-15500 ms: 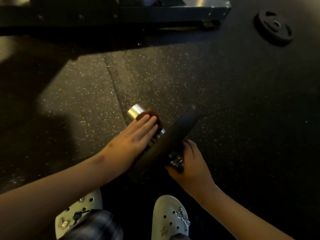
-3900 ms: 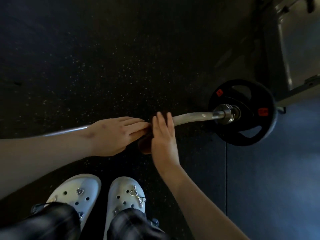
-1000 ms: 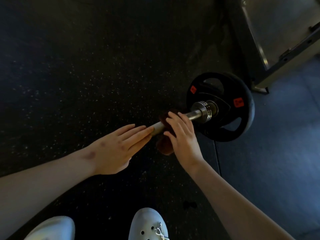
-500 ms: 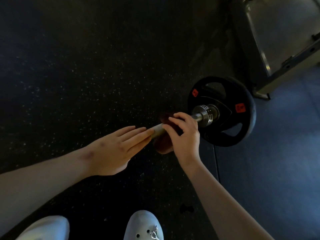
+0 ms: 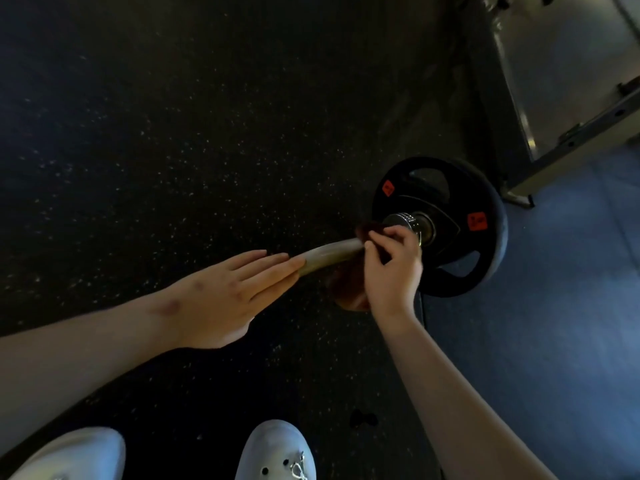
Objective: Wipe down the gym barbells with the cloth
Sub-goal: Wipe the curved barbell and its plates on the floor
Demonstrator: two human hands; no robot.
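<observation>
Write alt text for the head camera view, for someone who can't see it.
A right hand grips a dark red cloth over a barbell shaft beside its black weight plate, while the left hand rests flat on the shaft.

Entry: one person, seen from the head camera; two arms and two feet are showing.

Arms: the left forearm and the right forearm are both showing bare down to the wrist.

Left hand: it is carrying several small blotchy marks across its back and one larger mark at the wrist.

Right hand: it is showing plain and unadorned.

Footwear: the person is wearing a pair of white clog-style shoes. The left shoe is showing only a smooth, rounded toe. The right shoe is showing round vent holes and a small silvery chain charm on top.
</observation>
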